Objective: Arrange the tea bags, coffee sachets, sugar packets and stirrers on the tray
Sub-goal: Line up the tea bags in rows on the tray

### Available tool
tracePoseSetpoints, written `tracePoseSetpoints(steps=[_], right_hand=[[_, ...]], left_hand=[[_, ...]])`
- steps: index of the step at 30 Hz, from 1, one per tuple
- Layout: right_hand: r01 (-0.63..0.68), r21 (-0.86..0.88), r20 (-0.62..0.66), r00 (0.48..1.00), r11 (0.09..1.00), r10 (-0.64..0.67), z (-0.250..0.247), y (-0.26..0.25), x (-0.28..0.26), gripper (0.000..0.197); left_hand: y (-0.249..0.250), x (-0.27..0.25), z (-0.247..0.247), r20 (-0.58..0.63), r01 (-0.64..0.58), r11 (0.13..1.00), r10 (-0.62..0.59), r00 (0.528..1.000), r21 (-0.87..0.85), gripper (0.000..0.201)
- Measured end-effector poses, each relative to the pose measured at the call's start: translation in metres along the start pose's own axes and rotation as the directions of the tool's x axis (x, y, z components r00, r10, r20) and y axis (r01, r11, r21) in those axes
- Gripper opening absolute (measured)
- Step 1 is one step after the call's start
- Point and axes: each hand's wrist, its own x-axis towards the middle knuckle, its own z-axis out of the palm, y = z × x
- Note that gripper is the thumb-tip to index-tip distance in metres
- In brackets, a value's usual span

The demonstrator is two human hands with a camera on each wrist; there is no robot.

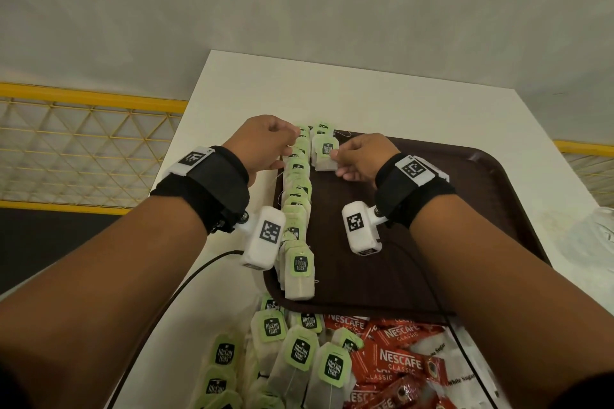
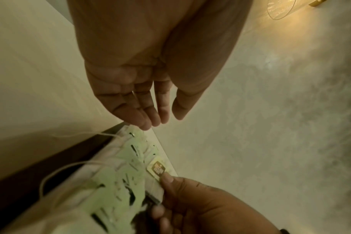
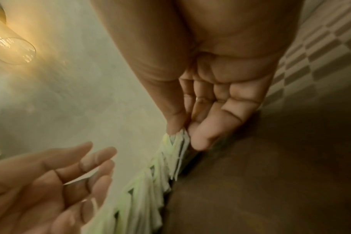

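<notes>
Now right hand (image 1: 360, 156) pinches one tea bag (image 1: 326, 150); left hand (image 1: 262, 143) relaxed, fingers apart.

A row of tea bags (image 1: 296, 209) runs along the tray's (image 1: 465, 209) left edge, just right of the left fingers (image 1: 279, 134); a second stack (image 1: 325, 151) sits at the right fingertips (image 1: 335, 153); loose tea bags (image 1: 292, 352) and sachets (image 1: 395, 359) lie nearer, off the tray.

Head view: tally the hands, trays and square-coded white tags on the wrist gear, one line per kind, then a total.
Hands: 2 (left hand relaxed; right hand pinching tea bags)
Tray: 1
Coded tags: 4
Total: 7
</notes>
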Motion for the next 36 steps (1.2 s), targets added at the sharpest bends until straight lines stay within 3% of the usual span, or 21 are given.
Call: tracePoseSetpoints(steps=[3,10,15,18,21,25,29,33,36], right_hand=[[-0.051,-0.07,-0.016,0.999,0.996,0.051,0.004,-0.004,-0.002,0.017],[-0.039,-0.328,-0.08,0.997,0.944,0.013,0.007,-0.006,0.005,0.034],[0.095,-0.449,-0.095,0.984,0.888,-0.153,-0.004,-0.006,-0.023,0.035],[0.241,-0.508,-0.004,0.96,0.827,-0.281,-0.01,-0.003,-0.064,0.035],[0.35,-0.559,0.211,0.937,0.752,-0.279,-0.013,0.007,-0.118,0.03],[0.445,-0.623,0.424,0.883,0.643,-0.2,-0.007,0.025,-0.181,0.029],[0.472,-0.688,0.481,0.865,0.552,-0.14,0.003,0.04,-0.211,0.037],[0.453,-0.83,0.427,0.891,0.326,-0.151,0.012,0.053,-0.219,0.056],[0.43,-0.866,0.408,0.903,0.256,-0.138,0.019,0.062,-0.224,0.061]], left_hand=[[0.0,-0.004,-0.003,-0.002,0.008,1.0,-0.008,1.0,0.008,0.015],[0.004,-0.019,-0.004,-0.003,-0.005,0.999,0.005,1.0,0.04,0.018],[0.008,-0.049,-0.009,0.003,-0.047,0.994,0.047,0.999,0.094,0.013],[0.004,-0.081,-0.012,0.03,-0.095,0.981,0.091,0.995,0.168,0.011],[-0.01,-0.121,-0.012,0.098,-0.135,0.946,0.111,0.989,0.294,0.013],[-0.028,-0.166,-0.012,0.2,-0.204,0.87,0.124,0.972,0.45,0.019],[-0.039,-0.194,-0.012,0.259,-0.244,0.731,0.095,0.961,0.637,0.02],[-0.046,-0.206,-0.007,0.188,-0.127,0.502,-0.074,0.979,0.856,0.06],[-0.05,-0.212,0.002,0.148,-0.066,0.418,-0.168,0.975,0.906,0.086]])
